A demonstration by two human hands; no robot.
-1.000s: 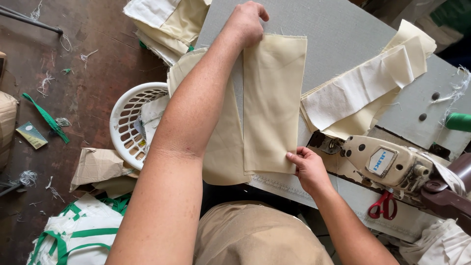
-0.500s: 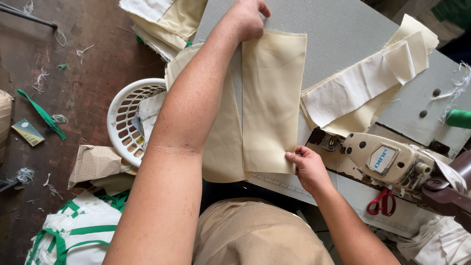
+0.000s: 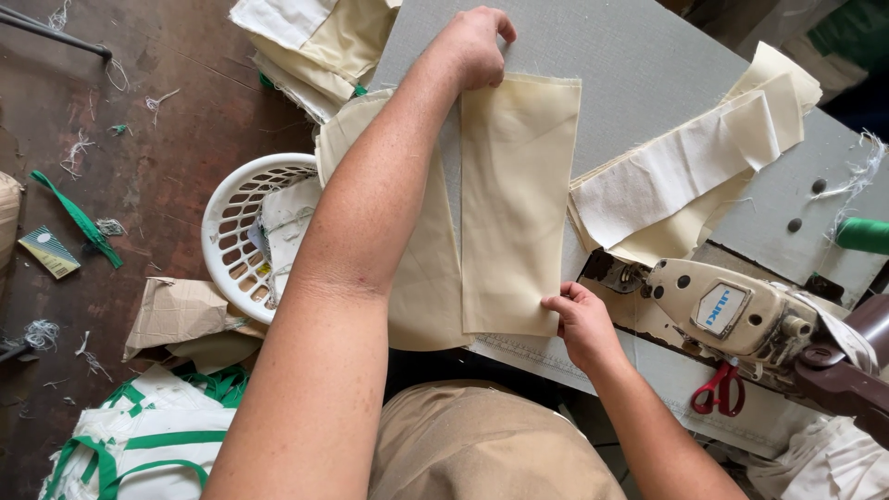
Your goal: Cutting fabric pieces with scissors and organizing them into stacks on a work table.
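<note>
— What's nearest to you?

— My lap, and just past it my right hand [image 3: 582, 322]. Its fingers [image 3: 554, 304] are pinched on the near right corner of a cream cloth panel [image 3: 514, 204], pressing it to the desk [image 3: 639, 83].

— And where does that panel lie?

— Flat on the grey desk, lengthways away from me, its near end by the desk's front edge. It partly overlaps another cream piece [image 3: 426, 268] on its left, which hangs over the desk's side.

— What's beside your right hand?

— The sewing machine [image 3: 741, 315], beige, just to the right of it. Red-handled scissors [image 3: 718, 389] lie below the machine, near the front edge.

— And on your left?

— Down on the floor [image 3: 157, 111]: white sacks with green straps [image 3: 139, 444] closest, crumpled brown cardboard [image 3: 181, 315] behind them, then a white plastic basket [image 3: 231, 231] against the desk with cloth scraps in it. Thread bits and a green strip [image 3: 79, 218] are scattered farther out.

— Your left hand?

— My left hand [image 3: 477, 46] reaches to the far end of the panel. Its fingers are curled closed on the far left corner, holding it down.

— Anything beyond?

— A loose heap of white and cream strips [image 3: 685, 176] right of the panel, a green thread cone [image 3: 866, 234] at the right edge, and stacked cream cloth [image 3: 315, 42] off the desk's far left corner.
</note>
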